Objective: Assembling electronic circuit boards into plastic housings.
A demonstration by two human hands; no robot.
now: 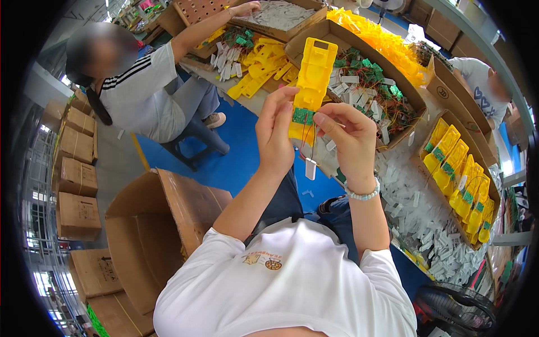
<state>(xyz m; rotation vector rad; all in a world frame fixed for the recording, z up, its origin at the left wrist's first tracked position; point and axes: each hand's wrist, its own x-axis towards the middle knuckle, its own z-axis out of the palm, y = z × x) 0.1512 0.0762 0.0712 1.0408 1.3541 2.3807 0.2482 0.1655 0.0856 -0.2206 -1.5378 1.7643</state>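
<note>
In the head view, the left hand (274, 135) is closed around the lower left side of a long yellow plastic shell (314, 67), upper middle of the frame. The right hand (355, 135) has its thumb and fingertips close together at the right edge of a small green circuit board (303, 116) lying across the shell; I cannot tell if they pinch it or just press. This one looks part done: the board is on, but a smooth white plastic block (310, 168) hangs loose below on thin wires. At the right, a brown cardboard box holds a row of yellow shells with green boards (456, 157), which look further along. Plenty seems left: tangled green boards with wires (370, 73) and flat, shiny white pieces (449, 258) lie in messy heaps.
</note>
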